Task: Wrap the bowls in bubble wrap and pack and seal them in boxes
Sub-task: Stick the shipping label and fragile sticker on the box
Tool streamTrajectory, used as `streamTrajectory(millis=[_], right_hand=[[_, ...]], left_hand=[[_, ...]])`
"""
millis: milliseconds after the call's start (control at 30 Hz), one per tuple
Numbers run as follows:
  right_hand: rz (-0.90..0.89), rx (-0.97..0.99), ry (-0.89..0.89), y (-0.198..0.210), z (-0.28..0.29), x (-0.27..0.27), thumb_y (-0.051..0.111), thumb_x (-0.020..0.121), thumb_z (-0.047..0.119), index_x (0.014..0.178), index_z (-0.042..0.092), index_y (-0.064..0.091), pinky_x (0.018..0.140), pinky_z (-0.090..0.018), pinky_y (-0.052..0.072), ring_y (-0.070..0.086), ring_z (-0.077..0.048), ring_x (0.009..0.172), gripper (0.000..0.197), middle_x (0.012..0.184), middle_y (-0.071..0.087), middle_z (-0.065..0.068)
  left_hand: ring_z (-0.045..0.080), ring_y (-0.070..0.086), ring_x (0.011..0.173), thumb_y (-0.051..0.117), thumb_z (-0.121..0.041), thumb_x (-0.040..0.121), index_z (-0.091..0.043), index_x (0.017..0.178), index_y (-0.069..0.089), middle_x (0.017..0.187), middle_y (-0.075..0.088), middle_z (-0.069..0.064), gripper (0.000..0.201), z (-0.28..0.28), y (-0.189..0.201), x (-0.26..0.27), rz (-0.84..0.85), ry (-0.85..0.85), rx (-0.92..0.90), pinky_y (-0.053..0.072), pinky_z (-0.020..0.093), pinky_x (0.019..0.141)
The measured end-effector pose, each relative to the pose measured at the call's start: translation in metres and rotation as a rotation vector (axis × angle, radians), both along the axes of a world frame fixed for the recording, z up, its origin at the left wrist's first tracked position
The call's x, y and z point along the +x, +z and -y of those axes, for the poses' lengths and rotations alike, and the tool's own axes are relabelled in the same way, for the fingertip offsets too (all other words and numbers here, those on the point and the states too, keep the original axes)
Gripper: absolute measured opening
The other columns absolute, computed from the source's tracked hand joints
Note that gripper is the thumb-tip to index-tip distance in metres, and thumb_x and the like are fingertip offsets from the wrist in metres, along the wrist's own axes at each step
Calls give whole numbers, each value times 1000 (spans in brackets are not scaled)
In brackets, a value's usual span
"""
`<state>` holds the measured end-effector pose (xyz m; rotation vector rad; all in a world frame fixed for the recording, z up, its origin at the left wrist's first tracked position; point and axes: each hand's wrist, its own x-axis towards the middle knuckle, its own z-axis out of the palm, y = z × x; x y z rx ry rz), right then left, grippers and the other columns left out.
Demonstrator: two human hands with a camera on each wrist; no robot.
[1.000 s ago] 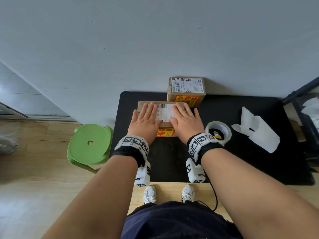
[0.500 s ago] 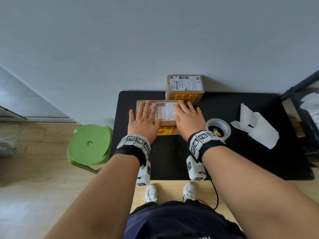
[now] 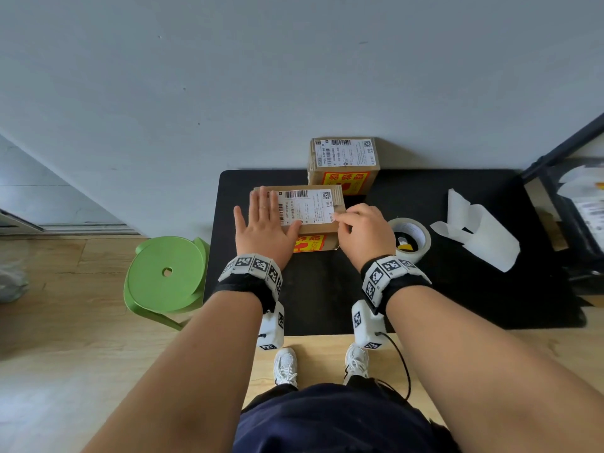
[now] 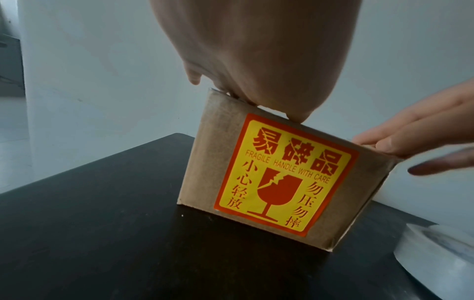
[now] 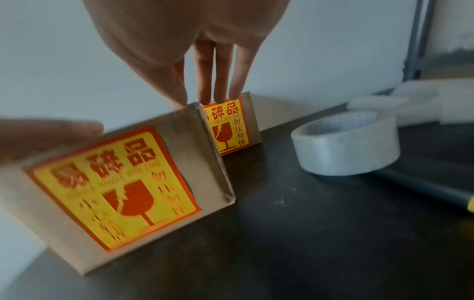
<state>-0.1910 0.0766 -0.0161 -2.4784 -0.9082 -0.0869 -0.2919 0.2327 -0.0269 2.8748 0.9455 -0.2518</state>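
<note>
Your left hand point(image 3: 266, 228) lies flat on the near box point(image 3: 323, 223), fingers straight and spread over the left part of its top, partly covering the white shipping label point(image 3: 305, 207). Your right hand point(image 3: 364, 235) sits at the box's right edge with its fingers bent down toward the top; from the right wrist view the fingertips point(image 5: 220, 97) point straight down at the top right corner, touching or nearly so, and you grip nothing with them as far as the views show. The near box stands closed on the black mat point(image 3: 327, 289), its fragile sticker point(image 4: 284, 172) (red and yellow, with a broken glass) facing you. The second box point(image 3: 343, 165) stands just behind it against the wall, closed, with its own label on top. A roll of clear tape point(image 3: 410, 238) lies flat just right of your right hand, with a small yellow and black item inside its ring. Farther right on the mat lie white paper strips point(image 3: 477, 233). A green stool point(image 3: 166, 276) stands left of the table
</note>
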Motion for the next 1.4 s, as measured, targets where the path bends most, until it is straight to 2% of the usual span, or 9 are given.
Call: streamTrajectory(millis=[133, 233, 333, 433, 600, 733, 967, 1233, 1400], right_hand=[[-433, 88, -245, 12, -16, 1, 57, 94, 32, 126, 20, 53, 75, -30, 47, 60, -19, 101, 35, 117, 58, 1], [-675, 42, -303, 12, -25, 5, 59, 92, 38, 138, 16, 39, 76, -30, 43, 59, -23, 110, 55, 130, 55, -5], [-742, 67, -269, 4, -23, 8, 56, 94, 39, 134, 18, 46, 79, -30, 43, 58, -21, 108, 46, 130, 58, -4], [-798, 143, -289, 3, -22, 8, 52, 97, 35, 133, 21, 48, 79, -30, 41, 55, -17, 102, 39, 129, 58, -2], [-744, 64, -316, 9, -28, 9, 48, 97, 35, 131, 22, 49, 71, -30, 42, 53, -16, 92, 36, 123, 60, -1], [-685, 33, -253, 14, -43, 12, 49, 95, 40, 127, 22, 56, 73, -31, 42, 53, -17, 92, 38, 118, 60, -2], [-646, 29, -81, 12, -102, 18, 59, 84, 47, 112, 24, 68, 82, -32, 50, 57, -16, 94, 37, 114, 59, -3], [-524, -118, -70, -2, -152, 45, 55, 92, 22, 105, 9, 62, 68, -28, 43, 61, -24, 90, 20, 105, 64, -9], [-487, -107, -127, -5, -173, 56, 52, 94, 20, 113, 9, 54, 69, -29, 42, 60, -25, 93, 22, 109, 60, -10]], left_hand=[[20, -13, 148, 16, -60, 98, -18, 154, -8, 161, -15, 2, 74, -2, -1, -7, 173, 141, -190, -3, 44, 121], [27, 11, 148, 32, -50, 100, -16, 155, 2, 162, 6, 6, 72, -6, -1, -9, 359, 408, -493, 16, 43, 119], [30, 50, 126, 37, -44, 101, -21, 154, 11, 148, 43, 7, 63, -9, 1, -10, 404, 517, -718, 42, 40, 97], [26, 57, 116, 36, -40, 103, -25, 153, 16, 138, 54, 3, 57, -10, 2, -12, 472, 540, -766, 42, 32, 84], [25, 54, 120, 37, -40, 102, -25, 153, 19, 142, 49, 4, 56, -15, 1, -8, 476, 551, -743, 40, 30, 86], [31, 49, 123, 38, -44, 99, -24, 151, 27, 142, 41, 12, 57, -34, 7, -7, 448, 608, -645, 39, 40, 100], [35, 47, 122, 42, -43, 97, -20, 144, 40, 138, 43, 14, 52, -88, 22, -4, 462, 695, -567, 38, 41, 100], [23, 54, 87, 55, -21, 88, -12, 118, 48, 117, 58, 9, 32, -135, 7, 26, 454, 612, -631, 39, 30, 68], [28, 59, 101, 54, -26, 94, -9, 123, 43, 122, 58, 11, 35, -152, 2, 45, 492, 525, -575, 42, 32, 71]])
